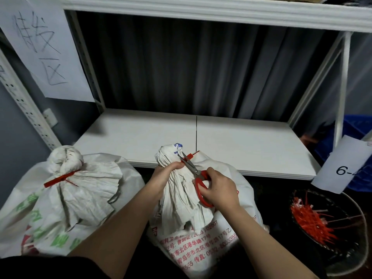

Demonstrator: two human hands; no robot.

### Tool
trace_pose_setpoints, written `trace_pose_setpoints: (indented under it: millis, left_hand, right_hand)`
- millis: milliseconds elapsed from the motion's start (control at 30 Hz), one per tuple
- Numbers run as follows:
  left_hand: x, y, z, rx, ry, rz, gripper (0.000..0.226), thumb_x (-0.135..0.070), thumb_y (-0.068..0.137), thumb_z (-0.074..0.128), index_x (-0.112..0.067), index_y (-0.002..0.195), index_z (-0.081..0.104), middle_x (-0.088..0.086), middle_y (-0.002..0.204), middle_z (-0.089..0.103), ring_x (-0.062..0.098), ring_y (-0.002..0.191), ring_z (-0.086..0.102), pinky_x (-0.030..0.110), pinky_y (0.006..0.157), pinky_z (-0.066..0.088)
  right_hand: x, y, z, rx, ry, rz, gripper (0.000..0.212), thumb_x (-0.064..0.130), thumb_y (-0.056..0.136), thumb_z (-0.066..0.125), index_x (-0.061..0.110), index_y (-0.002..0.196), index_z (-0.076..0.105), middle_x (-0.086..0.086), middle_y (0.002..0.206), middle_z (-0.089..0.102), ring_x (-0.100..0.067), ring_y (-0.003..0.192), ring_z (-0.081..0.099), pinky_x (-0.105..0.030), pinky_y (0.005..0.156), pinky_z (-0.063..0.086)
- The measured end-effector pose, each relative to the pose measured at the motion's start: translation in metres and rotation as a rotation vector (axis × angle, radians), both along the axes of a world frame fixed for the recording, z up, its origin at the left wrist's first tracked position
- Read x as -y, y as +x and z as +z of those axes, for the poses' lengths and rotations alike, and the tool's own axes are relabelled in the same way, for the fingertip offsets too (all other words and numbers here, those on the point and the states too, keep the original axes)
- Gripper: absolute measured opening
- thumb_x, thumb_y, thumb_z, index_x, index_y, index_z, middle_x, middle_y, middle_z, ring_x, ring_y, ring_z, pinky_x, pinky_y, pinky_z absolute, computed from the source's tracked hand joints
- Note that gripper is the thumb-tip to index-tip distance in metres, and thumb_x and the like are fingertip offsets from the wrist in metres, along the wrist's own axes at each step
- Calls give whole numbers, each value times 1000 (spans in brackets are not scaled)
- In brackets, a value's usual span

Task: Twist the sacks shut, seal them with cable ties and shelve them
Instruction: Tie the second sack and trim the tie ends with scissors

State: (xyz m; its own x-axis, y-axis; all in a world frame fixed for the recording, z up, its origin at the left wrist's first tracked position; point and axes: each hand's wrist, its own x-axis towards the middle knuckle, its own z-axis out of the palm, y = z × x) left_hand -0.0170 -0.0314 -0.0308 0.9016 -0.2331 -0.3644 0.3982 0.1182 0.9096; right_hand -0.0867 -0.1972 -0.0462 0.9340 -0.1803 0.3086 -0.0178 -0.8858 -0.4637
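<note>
A white woven sack (203, 244) with red print stands in front of me, its neck twisted into a bunch. My left hand (165, 176) grips that twisted neck just below a red cable tie (190, 156). My right hand (218, 189) holds red-handled scissors (196, 178), their blades open around the tie's loose tail. To the left stands a second white sack (66, 200) with green print, its neck closed by a red cable tie (58, 179).
A white shelf board (231, 141) lies just behind the sacks, under an upper shelf (201, 11). A black bin (330, 228) with several red tie offcuts stands at the right. Paper labels hang at the left and right uprights.
</note>
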Motion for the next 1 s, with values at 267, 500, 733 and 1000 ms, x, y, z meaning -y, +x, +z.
trace_pose_setpoints:
  millis: [267,500,733,1000]
  left_hand:
    - [1,-1,2,-9,-11,8,28,-19,69,75,-9,95,74,12,93,75,30,92,71,49,97,49]
    - [3,-1,3,1,4,24,21,-17,74,73,-9,94,74,11,92,75,28,90,72,45,94,52]
    - [9,-5,6,5,32,91,21,-15,79,70,-8,98,71,11,89,75,20,77,72,19,54,52]
    - [16,-4,2,59,78,153,18,-15,78,72,-9,95,72,7,88,75,17,75,72,20,60,54]
  right_hand:
    - [-1,-1,1,2,-11,-11,30,49,83,62,19,86,59,3,78,68,-24,72,64,-25,58,33]
    - [-3,1,-2,0,16,-20,31,50,84,62,19,85,59,2,76,68,-25,70,64,-25,57,36]
    - [-7,3,-13,-24,94,-62,32,50,83,61,17,86,61,0,78,71,-26,73,66,-27,57,38]
    - [-18,2,-23,-28,245,-133,31,48,85,59,17,88,64,-2,75,70,-24,71,65,-30,60,45]
